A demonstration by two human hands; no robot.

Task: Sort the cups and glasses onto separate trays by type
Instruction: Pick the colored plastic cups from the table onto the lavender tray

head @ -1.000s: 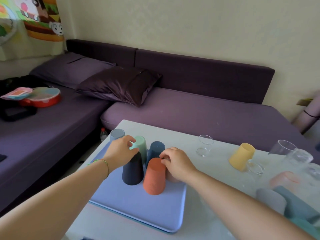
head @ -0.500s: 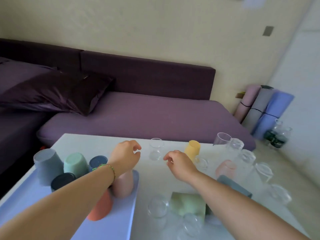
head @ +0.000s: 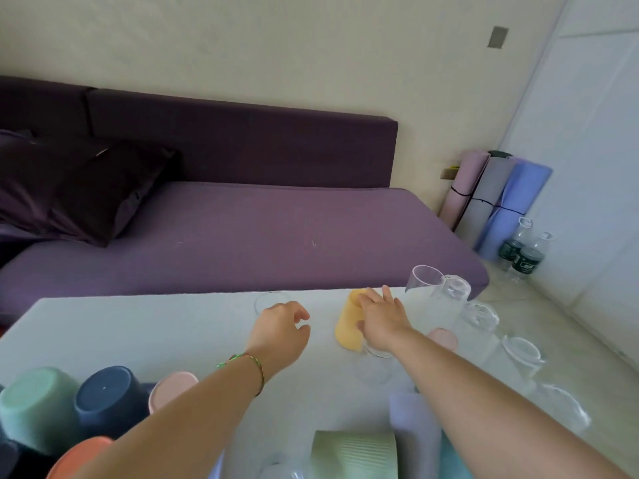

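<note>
The right hand (head: 380, 318) was at the yellow cup (head: 347, 328) far across the counter (head: 138, 333), fingers (head: 386, 294) straight and not yet closed on it. The left hand (head: 281, 328) hung by a clear glass (head: 268, 301), fingers loosely curled, holding nothing. Next, I think, the cup needed a firm grip and a ride to the colored cups (head: 103, 399) at left.

The right hand (head: 380, 318) is against the yellow cup (head: 347, 328), fingers straight; the left hand (head: 281, 328) hovers loosely curled near a clear glass (head: 268, 301). Both are over the white table (head: 138, 326).
</note>
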